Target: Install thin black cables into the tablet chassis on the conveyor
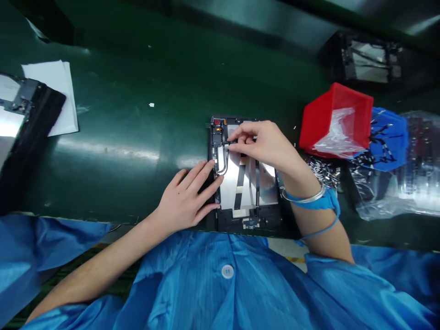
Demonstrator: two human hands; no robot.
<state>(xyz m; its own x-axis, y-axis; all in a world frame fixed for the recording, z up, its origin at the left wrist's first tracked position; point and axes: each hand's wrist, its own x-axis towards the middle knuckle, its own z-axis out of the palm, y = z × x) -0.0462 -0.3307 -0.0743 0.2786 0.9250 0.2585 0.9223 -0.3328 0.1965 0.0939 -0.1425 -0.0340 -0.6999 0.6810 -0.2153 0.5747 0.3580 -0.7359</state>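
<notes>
An opened tablet (231, 183) lies before me, its inside facing up. It has a black frame, a silvery plate and dark ribbon cables (239, 185). My left hand (187, 195) is open, fingers spread, with the fingertips on the tablet's left edge. Over the upper part of the tablet, my right hand (263, 140) is closed in a pinch of thumb and forefinger. Its fingertips meet beside a thin black cable (227, 160) that curves along the left side. Whatever is between them is too small to make out.
On the right stand a red bin (316, 123) holding clear plastic and a blue bin (395, 142) with black strips. Small loose parts (325, 172) and plastic trays (422, 174) lie near them. Another device stack (369, 62) sits at the back right; white paper (57, 96) and a device (32, 105) are left.
</notes>
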